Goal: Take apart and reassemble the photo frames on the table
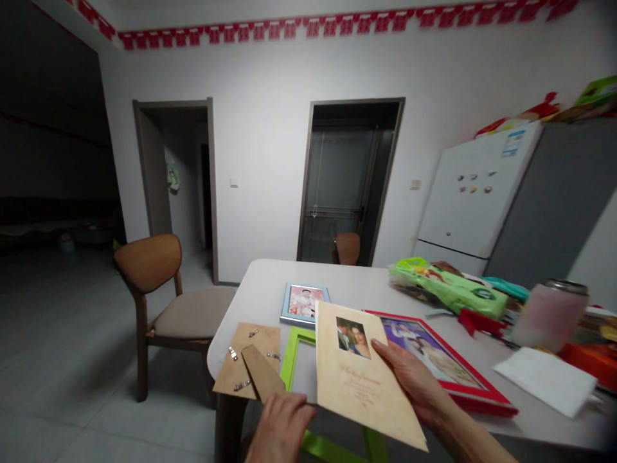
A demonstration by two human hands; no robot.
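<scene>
My right hand (409,376) pinches the right edge of a cream paper sheet (357,392), thumb on its front. The sheet bears a small photo of a couple above faint printed writing. It is raised and tilted over a green picture frame (289,360), covering much of it. The frame's near end juts past the table edge. My left hand (283,424) is closed at the frame's left side, fingers curled over it. Just beyond that hand lies a brown backing board (231,360) with metal clips and a stand flap (260,373).
On the white table (270,273) are a blue framed photo (303,302) and a red framed photo (434,354). To the right sit a green packet (448,289), a pink jar (552,315) and white tissue (547,379). A wooden chair (149,263) stands left.
</scene>
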